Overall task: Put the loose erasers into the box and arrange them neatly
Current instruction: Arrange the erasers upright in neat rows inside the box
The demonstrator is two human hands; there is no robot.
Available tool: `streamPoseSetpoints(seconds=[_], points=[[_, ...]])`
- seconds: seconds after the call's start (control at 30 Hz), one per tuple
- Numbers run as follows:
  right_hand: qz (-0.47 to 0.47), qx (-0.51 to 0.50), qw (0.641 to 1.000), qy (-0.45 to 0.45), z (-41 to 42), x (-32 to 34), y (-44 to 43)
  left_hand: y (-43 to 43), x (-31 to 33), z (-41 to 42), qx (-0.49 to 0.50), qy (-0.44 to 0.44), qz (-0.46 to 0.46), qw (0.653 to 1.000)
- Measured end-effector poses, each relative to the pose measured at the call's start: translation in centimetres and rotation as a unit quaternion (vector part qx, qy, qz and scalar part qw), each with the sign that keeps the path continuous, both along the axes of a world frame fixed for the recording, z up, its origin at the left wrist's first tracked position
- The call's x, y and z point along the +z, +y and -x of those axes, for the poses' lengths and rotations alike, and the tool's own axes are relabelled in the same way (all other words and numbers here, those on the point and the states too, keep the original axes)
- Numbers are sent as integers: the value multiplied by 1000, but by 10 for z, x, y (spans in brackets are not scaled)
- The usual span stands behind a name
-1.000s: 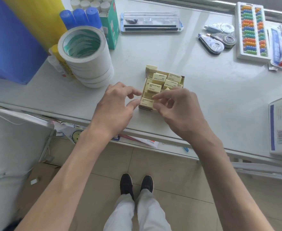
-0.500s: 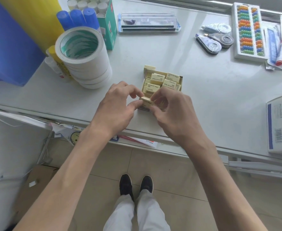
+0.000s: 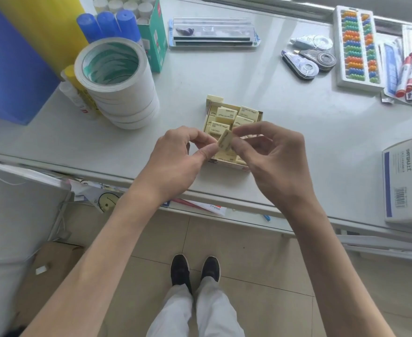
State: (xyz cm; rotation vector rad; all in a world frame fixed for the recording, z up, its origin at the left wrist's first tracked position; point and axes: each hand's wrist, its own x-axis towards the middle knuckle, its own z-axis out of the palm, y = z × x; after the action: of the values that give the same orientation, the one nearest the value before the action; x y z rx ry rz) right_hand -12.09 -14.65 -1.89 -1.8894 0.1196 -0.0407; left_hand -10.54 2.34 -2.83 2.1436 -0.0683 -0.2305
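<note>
A small open cardboard box [image 3: 260, 116] sits on the white table [image 3: 297, 122], holding several pale yellow erasers [image 3: 227, 113] that lie unevenly. One more eraser [image 3: 214, 98] lies on the table at the box's far left corner. Above the box's near edge, a single yellow eraser [image 3: 225, 141] is raised and tilted. My left hand [image 3: 175, 161] pinches its left end between thumb and fingers. My right hand [image 3: 270, 161] pinches its right end. Both hands hide the near part of the box.
A stack of white tape rolls [image 3: 117, 81] stands left of the box, with glue sticks [image 3: 107, 25] and a green carton [image 3: 154, 40] behind. Correction tapes [image 3: 307, 62], an abacus [image 3: 355, 47] and markers [image 3: 411, 69] lie far right. A white packet [image 3: 407, 181] sits at the right edge.
Both hands have lifted one eraser out of the box's near end and tilted it up between them.
</note>
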Motion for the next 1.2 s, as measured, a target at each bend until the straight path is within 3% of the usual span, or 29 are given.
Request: streamPoseSetpoints(seconds=[0.5, 0.77, 0.93, 1.2], points=[[20, 54, 998, -5, 7, -3, -7, -12, -1, 1, -11, 41, 25, 999], [157, 88, 982, -66, 2, -5, -7, -12, 0, -1, -4, -16, -37, 999], [148, 122, 980, -59, -3, -7, -9, -11, -7, 2, 5, -39, -61, 997], [221, 86, 969, -72, 4, -13, -11, -9, -9, 2, 13, -42, -81, 996]])
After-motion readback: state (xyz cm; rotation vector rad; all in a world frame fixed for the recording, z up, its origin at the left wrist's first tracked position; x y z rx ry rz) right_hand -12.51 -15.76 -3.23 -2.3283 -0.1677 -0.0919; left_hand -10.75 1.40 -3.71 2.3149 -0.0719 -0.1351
